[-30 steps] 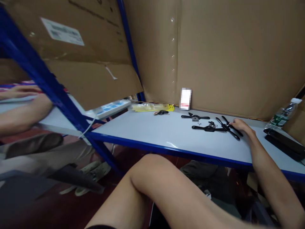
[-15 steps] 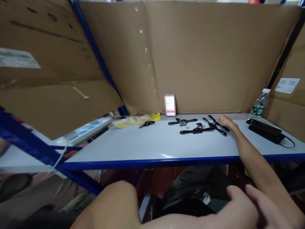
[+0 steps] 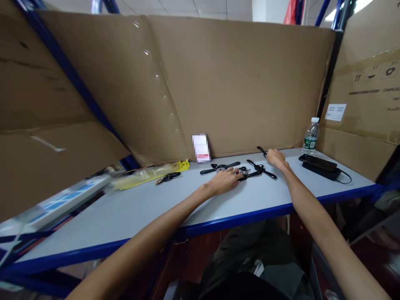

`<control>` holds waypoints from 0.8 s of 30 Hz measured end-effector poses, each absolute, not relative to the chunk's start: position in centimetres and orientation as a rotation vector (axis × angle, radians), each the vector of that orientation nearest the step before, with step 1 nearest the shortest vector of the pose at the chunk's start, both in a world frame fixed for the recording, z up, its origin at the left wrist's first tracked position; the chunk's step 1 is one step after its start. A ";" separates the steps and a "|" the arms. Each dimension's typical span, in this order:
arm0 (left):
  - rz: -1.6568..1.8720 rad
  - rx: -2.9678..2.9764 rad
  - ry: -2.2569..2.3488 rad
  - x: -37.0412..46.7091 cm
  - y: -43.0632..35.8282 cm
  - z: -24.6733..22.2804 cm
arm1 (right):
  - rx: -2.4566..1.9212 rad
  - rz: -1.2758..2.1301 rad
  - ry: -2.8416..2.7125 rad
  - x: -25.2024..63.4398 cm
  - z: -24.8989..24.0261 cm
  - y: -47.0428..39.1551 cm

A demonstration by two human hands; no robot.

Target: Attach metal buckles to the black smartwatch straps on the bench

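Observation:
Several black metal spokeshaves, each with two handles, lie on the grey tabletop. My left hand [image 3: 225, 181] rests over the front spokeshave [image 3: 253, 174]; its fingers curl around the left part, which they hide. My right hand [image 3: 276, 158] is closed on the near end of the farthest-right spokeshave [image 3: 261, 151]. Between my hands lies a tilted spokeshave [image 3: 261, 168], touched by neither. Behind my left hand sits another spokeshave [image 3: 206, 171] with a grey blade by its middle. Small dark and shiny parts [image 3: 244, 168] lie just beyond my left fingertips.
A blurred white phone-like card [image 3: 201, 149] leans on the cardboard back wall [image 3: 237, 91]. To the left lie a yellow-edged plastic packet [image 3: 150, 174] and a dark tool [image 3: 168, 178]. At right are a water bottle [image 3: 310, 136] and a phone [image 3: 321, 163] on a black case.
My left hand has come up from below the table edge onto the front spokeshave. My right hand stays on the right spokeshave, which now lies apart from the tilted one. The view has turned right.

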State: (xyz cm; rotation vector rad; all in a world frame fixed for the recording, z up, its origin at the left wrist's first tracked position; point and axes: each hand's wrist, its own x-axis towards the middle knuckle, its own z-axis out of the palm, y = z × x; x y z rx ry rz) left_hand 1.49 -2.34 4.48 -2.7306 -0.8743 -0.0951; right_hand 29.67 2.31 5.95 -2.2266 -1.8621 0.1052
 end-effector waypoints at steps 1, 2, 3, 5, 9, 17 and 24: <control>-0.110 -2.757 -0.886 1.3 -1.4 4.0 | -2.193 0.085 -1.814 29.6 6.1 2.4; -0.133 -2.779 -0.884 1.0 -0.8 3.7 | -2.150 0.069 -1.767 29.5 6.3 2.5; -0.165 -2.801 -0.879 0.5 -0.3 3.5 | -2.090 0.071 -1.734 29.3 6.5 2.6; -0.220 -2.850 -0.872 -0.9 0.1 3.4 | -1.896 0.191 -1.749 28.8 7.0 2.6; -0.201 -2.933 -0.934 -5.1 0.8 3.6 | -1.362 0.758 -1.953 27.9 7.8 1.6; -0.306 -2.919 -1.089 -8.7 4.4 2.6 | -1.109 1.238 -2.517 25.5 7.2 0.0; -0.688 -2.716 -1.228 -3.6 4.4 2.6 | -1.294 0.984 -2.361 23.7 5.2 1.0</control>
